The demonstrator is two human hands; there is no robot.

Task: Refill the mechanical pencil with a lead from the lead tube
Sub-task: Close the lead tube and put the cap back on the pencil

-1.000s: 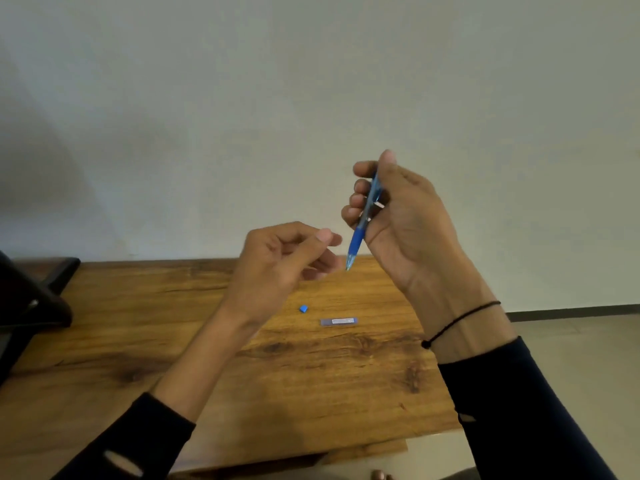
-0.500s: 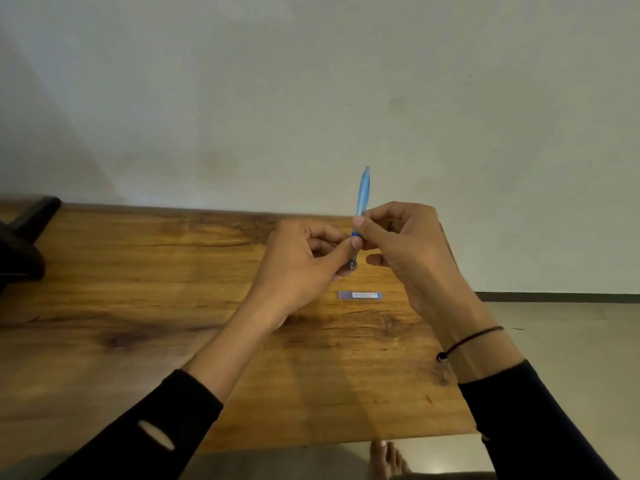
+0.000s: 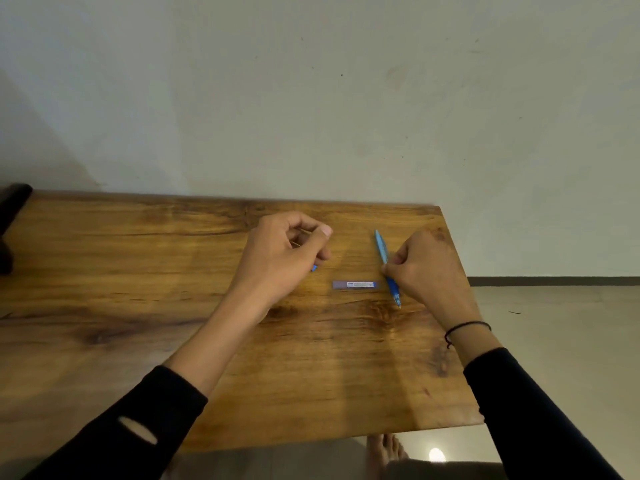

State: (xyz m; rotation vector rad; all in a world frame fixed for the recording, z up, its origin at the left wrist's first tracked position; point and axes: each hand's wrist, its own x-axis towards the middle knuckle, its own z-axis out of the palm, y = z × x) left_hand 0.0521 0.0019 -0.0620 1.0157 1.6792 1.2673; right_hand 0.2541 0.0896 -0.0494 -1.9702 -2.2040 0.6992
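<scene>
My right hand (image 3: 427,271) pinches the blue mechanical pencil (image 3: 381,245) at its middle. The pencil slants low over the wooden table (image 3: 138,271), its tip near me and touching or almost touching the wood. The flat lead tube (image 3: 355,284) lies on the table just left of the pencil's grip. Left of the tube, my left hand (image 3: 284,261) hovers with fingers curled and thumb out. A small blue cap (image 3: 314,268) peeks out at its fingertips; whether the fingers grip it is hidden.
A dark object (image 3: 10,216) stands at the table's far left edge. The table's right edge (image 3: 460,306) runs close beside my right hand, with floor beyond it. A bare foot (image 3: 384,452) shows below the near edge.
Both hands have come apart and dropped to the table. The right hand has carried the pencil right and laid it nearly flat; the left hand has gone down to the blue cap.
</scene>
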